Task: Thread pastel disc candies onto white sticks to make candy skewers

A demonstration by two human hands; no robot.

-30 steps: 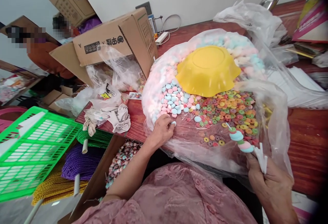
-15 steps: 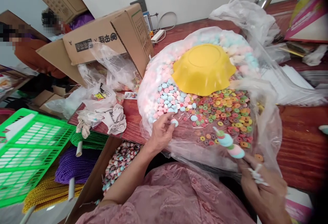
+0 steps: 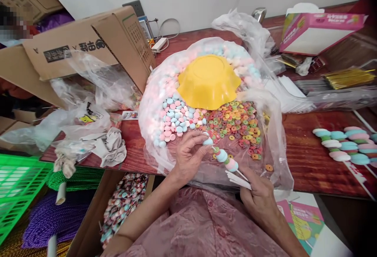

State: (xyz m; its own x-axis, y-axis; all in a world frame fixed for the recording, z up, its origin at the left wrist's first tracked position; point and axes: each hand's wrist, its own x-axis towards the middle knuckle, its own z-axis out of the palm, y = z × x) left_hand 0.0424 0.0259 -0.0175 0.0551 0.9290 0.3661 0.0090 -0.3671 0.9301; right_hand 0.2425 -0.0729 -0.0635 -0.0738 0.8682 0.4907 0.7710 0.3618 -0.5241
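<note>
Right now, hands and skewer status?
Left hand pinching blue candy near skewer tip. Right hand holding skewer and white sticks. Yellow bowl beyond, clear of both.

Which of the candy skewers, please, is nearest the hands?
The skewer whose stick the right hand holds; the other skewers lie together on the red table.

Candy workshop with cartons (image 3: pixel 85 37), heaped sweets (image 3: pixel 174 118)
</note>
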